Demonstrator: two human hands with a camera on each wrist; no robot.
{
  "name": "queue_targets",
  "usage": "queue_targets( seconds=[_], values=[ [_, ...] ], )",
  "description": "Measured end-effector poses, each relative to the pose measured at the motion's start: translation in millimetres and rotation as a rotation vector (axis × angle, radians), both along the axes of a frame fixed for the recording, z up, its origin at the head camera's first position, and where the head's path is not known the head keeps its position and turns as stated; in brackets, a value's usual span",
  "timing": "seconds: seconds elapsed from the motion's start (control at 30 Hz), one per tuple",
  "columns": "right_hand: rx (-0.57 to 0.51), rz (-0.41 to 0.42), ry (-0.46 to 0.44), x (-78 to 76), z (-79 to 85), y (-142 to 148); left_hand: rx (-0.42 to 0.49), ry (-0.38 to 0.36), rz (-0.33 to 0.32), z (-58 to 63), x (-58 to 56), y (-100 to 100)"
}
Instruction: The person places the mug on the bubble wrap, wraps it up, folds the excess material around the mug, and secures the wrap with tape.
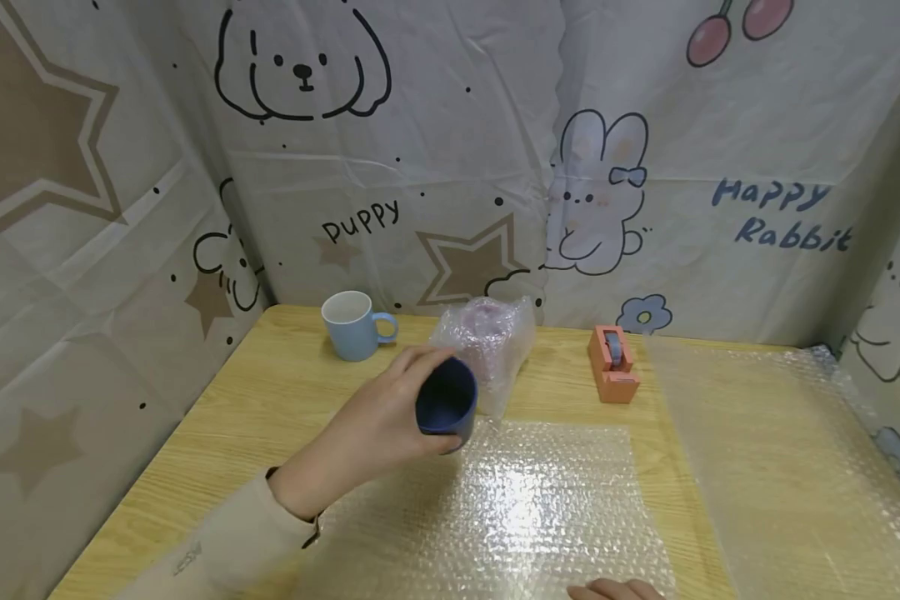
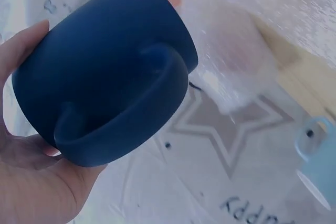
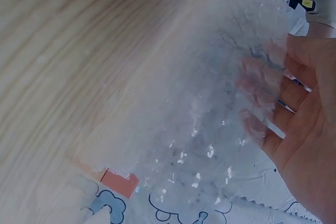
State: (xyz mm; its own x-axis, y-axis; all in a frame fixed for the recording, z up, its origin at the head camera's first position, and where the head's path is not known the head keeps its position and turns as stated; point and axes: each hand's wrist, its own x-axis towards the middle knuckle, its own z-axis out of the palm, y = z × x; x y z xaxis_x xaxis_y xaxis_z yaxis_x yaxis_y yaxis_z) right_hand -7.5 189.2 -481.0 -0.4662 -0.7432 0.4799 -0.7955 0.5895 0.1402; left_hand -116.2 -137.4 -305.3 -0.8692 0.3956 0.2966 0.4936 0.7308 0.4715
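Observation:
My left hand (image 1: 375, 421) grips a dark blue mug (image 1: 448, 398) by its body, thumb on one side and fingers on the other. The mug is tilted with its mouth toward the head camera; its handle shows in the left wrist view, outside my grasp. Below it lies a sheet of clear bubble wrap (image 1: 562, 500), flat on the table. At the bottom edge of the head view only the fingers of my right hand (image 1: 617, 590) show, by the sheet's near part. In the right wrist view those fingers are spread and relaxed, overlapped by clear bubble wrap.
A light blue mug (image 1: 351, 329) stands at the back left of the wooden table (image 1: 217, 433). Beside it is a pinkish object in bubble wrap (image 1: 487, 342). An orange tape dispenser (image 1: 613, 367) stands to the right, near a larger bubble wrap sheet (image 1: 795, 467). Printed cloth (image 1: 450, 125) hangs behind.

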Motion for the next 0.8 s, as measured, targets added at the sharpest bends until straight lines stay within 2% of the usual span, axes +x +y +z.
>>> queue_targets(
  seconds=[0.1, 0.27, 0.4, 0.63, 0.8],
  values=[
    [-0.031, 0.042, 0.010, -2.3, 2.1, 2.1, -0.017, -0.014, -0.041, -2.1, 1.8, 13.6],
    [-0.096, 0.096, 0.022, -3.0, 8.8, 3.0, -0.064, -0.063, -0.066, -9.1, 4.3, 29.8],
    [-0.084, 0.090, 0.024, -1.6, 12.3, 2.7, -0.089, -0.093, -0.097, -19.0, 8.0, 37.7],
    [-0.195, 0.082, 0.045, -1.9, 24.3, -1.0, -0.121, -0.108, -0.127, -37.0, 14.6, 45.6],
    [-0.157, 0.085, 0.026, -1.6, 31.1, 0.1, -0.154, -0.108, -0.158, -47.3, 17.8, 48.9]
  ],
)
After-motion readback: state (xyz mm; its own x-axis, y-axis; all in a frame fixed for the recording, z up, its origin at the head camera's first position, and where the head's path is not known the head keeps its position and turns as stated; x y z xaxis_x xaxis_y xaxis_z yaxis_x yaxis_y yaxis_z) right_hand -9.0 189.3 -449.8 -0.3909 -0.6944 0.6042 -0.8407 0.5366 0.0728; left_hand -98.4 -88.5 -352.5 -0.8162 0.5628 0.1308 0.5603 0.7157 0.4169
